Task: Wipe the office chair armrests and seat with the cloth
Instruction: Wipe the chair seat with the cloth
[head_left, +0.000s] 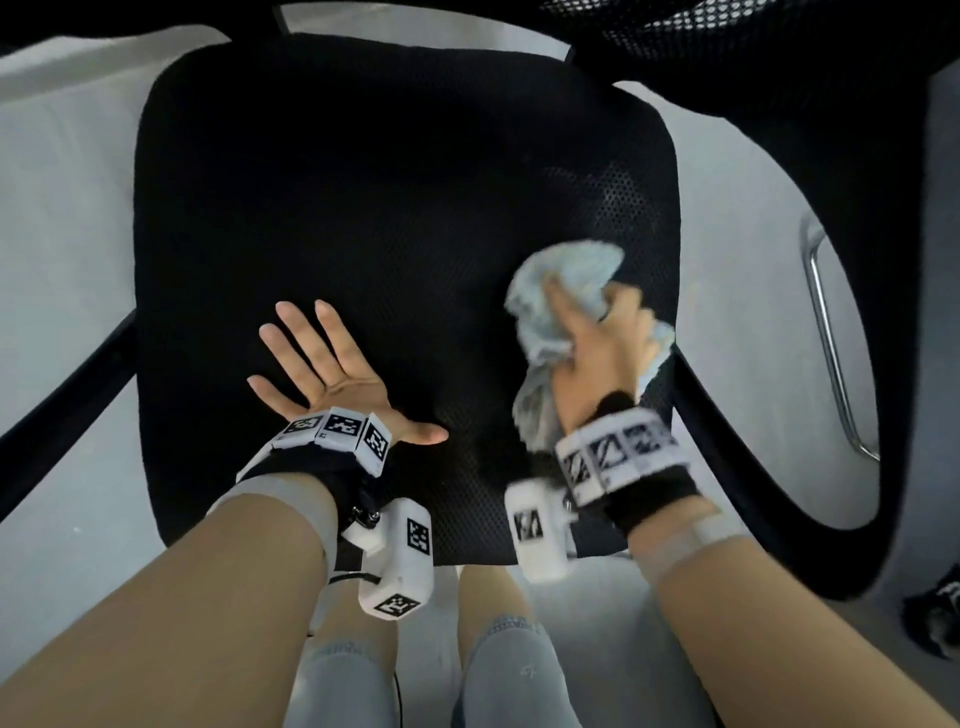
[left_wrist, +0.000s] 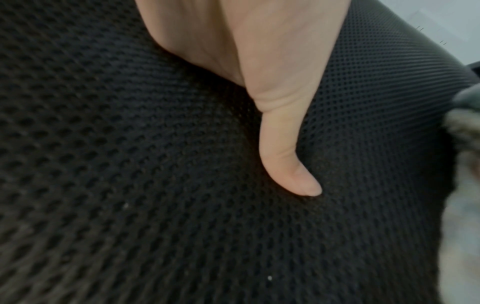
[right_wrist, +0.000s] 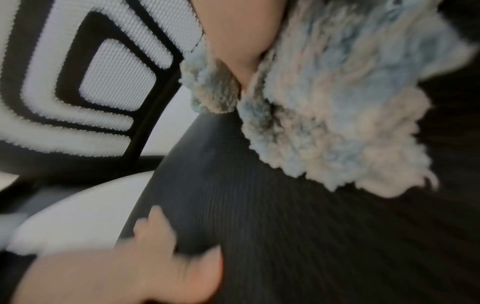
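Cloth (head_left: 563, 291) bunched in right hand (head_left: 602, 353) on seat (head_left: 363, 182).

black mesh seat (head_left: 363, 171), cloth (head_left: 566, 291) on it, left hand (head_left: 322, 371) flat

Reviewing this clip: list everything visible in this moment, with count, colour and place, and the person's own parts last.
seat: one, black mesh, centre of the head view.
backrest: one, black frame with pale mesh, behind the seat.
armrests: two, black, one either side of the seat.
cloth: one, pale blue, fluffy, bunched on the seat's right side.
metal tube: one, chrome, on the floor right of the chair.
floor: light grey, around the chair.
wrist cameras: two, white with black markers, on the wrists.
left hand: fingers spread, flat on the seat.
right hand: grips the cloth.
feet: two, in grey socks, below the seat's front edge.
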